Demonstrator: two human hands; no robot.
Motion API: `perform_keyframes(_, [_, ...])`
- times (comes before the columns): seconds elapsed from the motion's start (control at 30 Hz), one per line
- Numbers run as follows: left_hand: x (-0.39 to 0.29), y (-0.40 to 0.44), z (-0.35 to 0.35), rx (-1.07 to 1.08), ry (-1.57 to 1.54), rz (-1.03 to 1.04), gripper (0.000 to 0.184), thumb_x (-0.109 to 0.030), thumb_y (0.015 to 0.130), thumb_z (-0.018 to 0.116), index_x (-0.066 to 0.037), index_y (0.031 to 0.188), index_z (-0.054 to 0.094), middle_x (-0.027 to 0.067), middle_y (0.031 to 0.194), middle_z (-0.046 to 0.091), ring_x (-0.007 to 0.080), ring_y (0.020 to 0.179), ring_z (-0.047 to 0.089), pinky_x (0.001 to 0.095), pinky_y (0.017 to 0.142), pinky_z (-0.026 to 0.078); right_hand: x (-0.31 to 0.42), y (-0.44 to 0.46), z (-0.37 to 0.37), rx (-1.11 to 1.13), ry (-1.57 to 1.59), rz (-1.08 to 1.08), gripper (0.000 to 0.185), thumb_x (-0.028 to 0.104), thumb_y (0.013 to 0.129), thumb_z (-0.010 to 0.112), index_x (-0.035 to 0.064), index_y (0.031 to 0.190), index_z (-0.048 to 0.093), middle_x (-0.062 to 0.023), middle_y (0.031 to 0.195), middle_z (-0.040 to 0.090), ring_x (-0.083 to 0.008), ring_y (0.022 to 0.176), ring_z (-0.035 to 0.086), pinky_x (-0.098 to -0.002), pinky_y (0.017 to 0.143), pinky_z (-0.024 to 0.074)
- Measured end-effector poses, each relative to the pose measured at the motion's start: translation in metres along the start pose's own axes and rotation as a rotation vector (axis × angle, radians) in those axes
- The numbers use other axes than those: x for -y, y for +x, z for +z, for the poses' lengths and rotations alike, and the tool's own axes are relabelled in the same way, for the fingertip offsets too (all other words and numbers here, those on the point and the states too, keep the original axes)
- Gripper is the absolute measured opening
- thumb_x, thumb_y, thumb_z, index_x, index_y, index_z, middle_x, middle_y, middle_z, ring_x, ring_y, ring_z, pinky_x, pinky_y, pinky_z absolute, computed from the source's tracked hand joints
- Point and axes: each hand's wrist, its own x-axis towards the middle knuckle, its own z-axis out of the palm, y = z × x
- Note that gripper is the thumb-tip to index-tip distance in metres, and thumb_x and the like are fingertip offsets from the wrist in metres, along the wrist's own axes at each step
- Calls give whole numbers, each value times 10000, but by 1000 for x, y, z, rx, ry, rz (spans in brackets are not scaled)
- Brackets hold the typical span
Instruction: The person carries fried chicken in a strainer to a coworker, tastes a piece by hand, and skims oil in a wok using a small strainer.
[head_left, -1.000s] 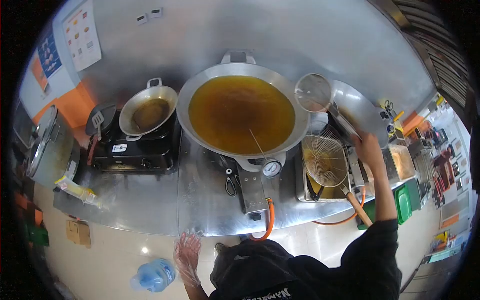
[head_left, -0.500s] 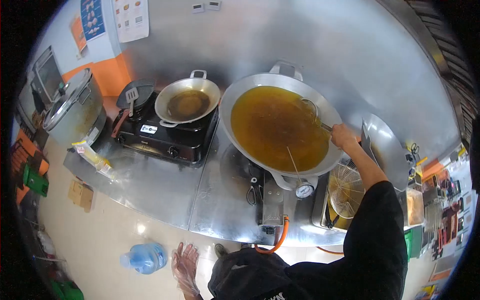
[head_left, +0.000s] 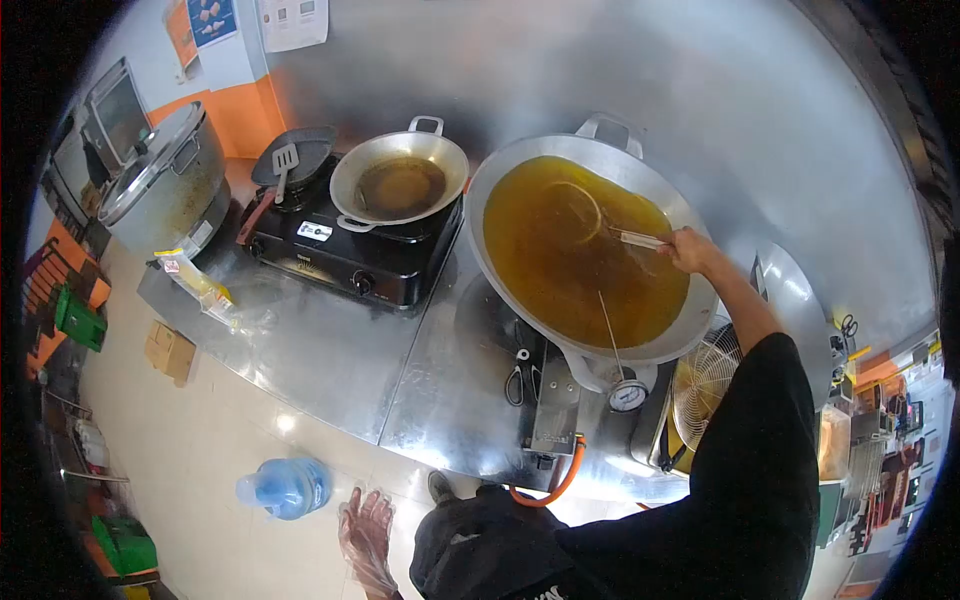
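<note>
My right hand (head_left: 686,250) is closed around the handle of a wire skimmer (head_left: 637,238). The skimmer's round head lies in the brown-gold oil (head_left: 560,290), partly hidden beneath the surface. A large wok (head_left: 478,235) holds this oil. Clipped near its front rim, a dial thermometer (head_left: 628,396) has its stem reaching into the oil. My left hand (head_left: 367,530), in a clear plastic glove, hangs low over the floor with its fingers apart and nothing in it. The nearest thing to it is a blue water jug (head_left: 288,489) standing on the floor.
A smaller pan (head_left: 345,190) with dark liquid sits on a black portable stove (head_left: 345,262), left of the wok. Scissors (head_left: 516,382) lie on the steel counter (head_left: 350,370). A wire basket strainer (head_left: 708,375) rests at right. A large lidded pot (head_left: 180,185) stands far left.
My right hand has moved the skimmer's head from the wok's right side leftward into the oil. My left hand stays open and low. The view has shifted slightly.
</note>
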Motion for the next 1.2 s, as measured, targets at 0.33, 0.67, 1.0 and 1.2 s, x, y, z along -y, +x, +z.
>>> perform_keyframes(0.33, [2, -6, -5, 9, -7, 21, 643, -499, 923, 510, -66, 1383, 387, 203, 1233, 524, 341, 1077, 540, 450, 939, 446, 31, -68, -11, 195, 166, -4, 314, 255, 913, 572, 100, 1180, 633, -215, 1028, 661, -373, 967, 625, -455, 854, 478])
perform_keyframes(0.67, [-3, 8, 0, 175, 16, 5, 681, -508, 909, 536, -78, 1406, 363, 198, 1276, 489, 340, 1132, 500, 447, 981, 409, 55, -125, -25, 77, 311, -45, 299, 274, 925, 598, 88, 1153, 654, -158, 809, 679, -263, 709, 637, -393, 649, 478])
perform_keyframes(1.0, [-11, 13, -5, 228, 60, -21, 712, -522, 904, 530, -79, 1428, 342, 198, 1297, 473, 348, 1173, 465, 460, 1008, 369, 85, -142, -24, 148, 610, 139, 321, 292, 919, 619, 29, 1094, 677, -67, 719, 606, -152, 665, 544, -324, 613, 438])
perform_keyframes(1.2, [-15, 19, -4, 223, 52, -30, 652, -509, 918, 511, -84, 1397, 390, 190, 1244, 532, 333, 1119, 521, 470, 1003, 376, 111, -152, -32, 44, 773, 227, 310, 312, 929, 624, 28, 1038, 682, 25, 550, 448, -70, 462, 392, -259, 399, 300])
